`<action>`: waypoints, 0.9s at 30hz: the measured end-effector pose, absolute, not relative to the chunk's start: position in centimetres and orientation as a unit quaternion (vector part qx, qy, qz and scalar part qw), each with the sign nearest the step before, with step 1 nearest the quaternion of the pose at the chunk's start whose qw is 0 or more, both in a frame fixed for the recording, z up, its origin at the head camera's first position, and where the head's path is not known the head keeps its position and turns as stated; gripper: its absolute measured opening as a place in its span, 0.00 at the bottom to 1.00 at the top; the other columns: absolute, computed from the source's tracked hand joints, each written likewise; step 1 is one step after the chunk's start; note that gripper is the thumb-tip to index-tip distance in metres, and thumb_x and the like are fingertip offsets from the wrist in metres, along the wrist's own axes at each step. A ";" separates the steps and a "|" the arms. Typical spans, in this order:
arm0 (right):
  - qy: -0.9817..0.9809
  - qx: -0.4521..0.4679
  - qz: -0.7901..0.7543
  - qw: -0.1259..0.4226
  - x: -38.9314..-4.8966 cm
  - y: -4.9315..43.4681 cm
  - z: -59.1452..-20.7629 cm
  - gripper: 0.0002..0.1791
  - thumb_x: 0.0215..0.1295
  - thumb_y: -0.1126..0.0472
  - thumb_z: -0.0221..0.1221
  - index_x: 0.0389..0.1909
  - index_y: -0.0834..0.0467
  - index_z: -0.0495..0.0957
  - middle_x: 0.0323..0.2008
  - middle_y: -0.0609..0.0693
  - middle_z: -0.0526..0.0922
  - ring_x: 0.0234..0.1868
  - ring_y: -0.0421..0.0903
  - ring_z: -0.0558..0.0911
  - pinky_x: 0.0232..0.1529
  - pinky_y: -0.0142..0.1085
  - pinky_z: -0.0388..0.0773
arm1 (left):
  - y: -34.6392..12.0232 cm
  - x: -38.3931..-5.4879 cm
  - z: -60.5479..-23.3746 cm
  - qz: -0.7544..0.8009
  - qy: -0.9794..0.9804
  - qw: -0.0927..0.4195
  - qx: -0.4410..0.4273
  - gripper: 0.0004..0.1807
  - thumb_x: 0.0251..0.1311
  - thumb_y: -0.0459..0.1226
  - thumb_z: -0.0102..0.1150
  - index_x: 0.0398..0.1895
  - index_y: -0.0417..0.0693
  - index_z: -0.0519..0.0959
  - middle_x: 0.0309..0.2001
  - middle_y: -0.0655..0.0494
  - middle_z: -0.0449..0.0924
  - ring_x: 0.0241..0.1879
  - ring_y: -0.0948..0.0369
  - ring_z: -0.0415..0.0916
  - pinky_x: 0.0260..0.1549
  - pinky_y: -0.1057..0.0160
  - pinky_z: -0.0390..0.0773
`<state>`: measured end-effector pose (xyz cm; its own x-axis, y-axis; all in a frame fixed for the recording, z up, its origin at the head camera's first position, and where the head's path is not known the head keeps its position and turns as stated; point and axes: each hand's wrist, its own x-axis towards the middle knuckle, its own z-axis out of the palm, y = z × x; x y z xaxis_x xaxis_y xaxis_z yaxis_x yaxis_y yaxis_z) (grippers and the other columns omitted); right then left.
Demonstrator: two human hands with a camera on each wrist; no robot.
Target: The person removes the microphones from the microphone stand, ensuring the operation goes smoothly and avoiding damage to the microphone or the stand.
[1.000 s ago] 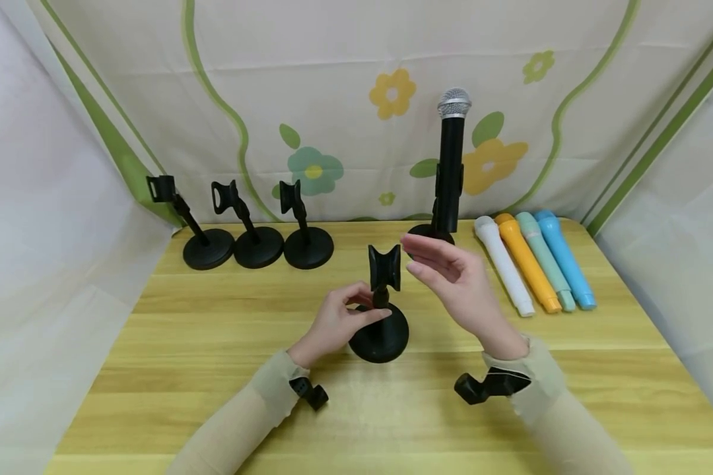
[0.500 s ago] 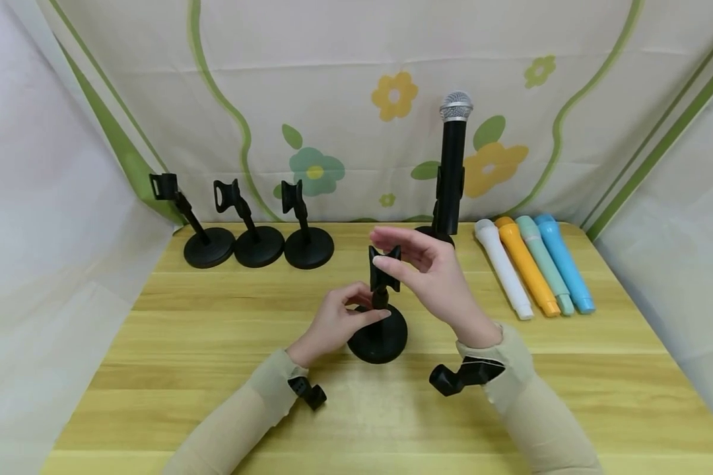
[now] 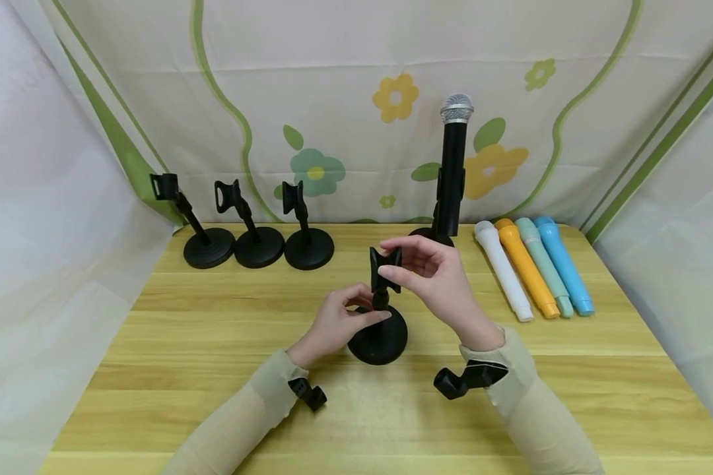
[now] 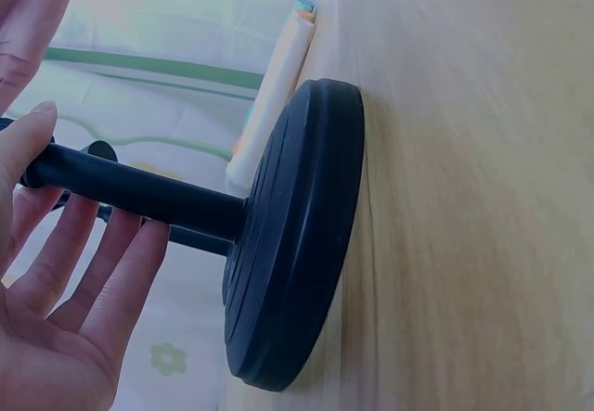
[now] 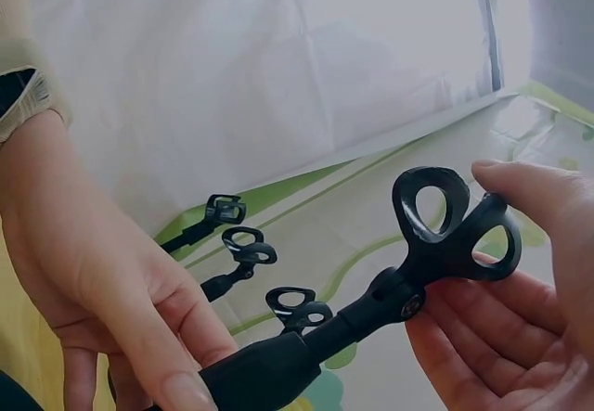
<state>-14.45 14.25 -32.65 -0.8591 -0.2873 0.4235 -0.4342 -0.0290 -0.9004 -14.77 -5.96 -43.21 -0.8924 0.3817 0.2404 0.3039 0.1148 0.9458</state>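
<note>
A black desktop microphone stand (image 3: 380,346) stands on the table in front of me, its round base (image 4: 297,244) flat on the wood. My left hand (image 3: 333,324) holds its stem (image 4: 158,193), thumb on the near side and fingers behind. At the top, my right hand (image 3: 448,287) pinches the stand's clip (image 5: 429,255): the thumb lies against its edge and the fingers are behind it. The clip has two curved, looped arms and holds no microphone. In the right wrist view, the left hand (image 5: 111,281) shows low on the stem.
Three more black stands (image 3: 309,249) line the back left. At the back right, another stand carries a black microphone (image 3: 453,165) with a silver head. Beside it lie white (image 3: 504,270), orange (image 3: 527,269), green (image 3: 545,267) and blue (image 3: 566,267) microphones. A flowered curtain (image 3: 344,99) hangs behind.
My right hand has moved left from beside the clip onto it, and its fingers have drawn in around the clip. The left hand has stayed on the stem.
</note>
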 end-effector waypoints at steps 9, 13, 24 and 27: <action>-0.704 0.264 0.659 0.025 -14.7 14.7 -32.9 0.21 0.61 0.63 0.73 0.53 0.64 0.82 0.47 0.57 0.85 0.41 0.56 0.83 0.39 0.41 0.84 | -5.8 -13.6 -41.0 0.629 0.744 0.029 0.223 0.06 0.62 0.32 0.71 0.38 0.49 0.84 0.39 0.58 0.85 0.42 0.59 0.82 0.48 0.42 0.80; -0.711 0.254 0.656 0.021 -14.7 14.8 -32.9 0.18 0.61 0.62 0.73 0.51 0.59 0.84 0.44 0.56 0.85 0.39 0.55 0.83 0.38 0.41 0.85 | -5.8 -13.5 -40.7 0.631 0.743 0.032 0.220 0.06 0.62 0.32 0.71 0.38 0.49 0.84 0.39 0.59 0.85 0.42 0.59 0.82 0.48 0.43 0.80; -0.701 0.266 0.661 0.036 -15.1 14.6 -33.5 0.18 0.61 0.59 0.74 0.49 0.61 0.84 0.41 0.57 0.85 0.38 0.55 0.83 0.36 0.40 0.83 | -5.9 -14.9 -43.4 0.629 0.745 0.036 0.220 0.08 0.60 0.34 0.74 0.39 0.54 0.84 0.39 0.62 0.85 0.41 0.60 0.82 0.48 0.45 0.81; -0.684 0.281 0.672 0.039 -15.4 14.5 -33.8 0.19 0.62 0.58 0.73 0.49 0.63 0.83 0.39 0.58 0.85 0.37 0.55 0.83 0.34 0.39 0.82 | -6.0 -15.0 -43.6 0.631 0.741 0.036 0.225 0.08 0.60 0.37 0.74 0.39 0.56 0.84 0.40 0.63 0.85 0.42 0.61 0.82 0.48 0.47 0.81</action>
<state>-15.38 14.47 -33.84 -0.8390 -0.3327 0.4306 -0.4368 -0.0599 -0.8975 -14.96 -5.96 -43.56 -0.8960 0.3793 0.2310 0.2886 0.1018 0.9520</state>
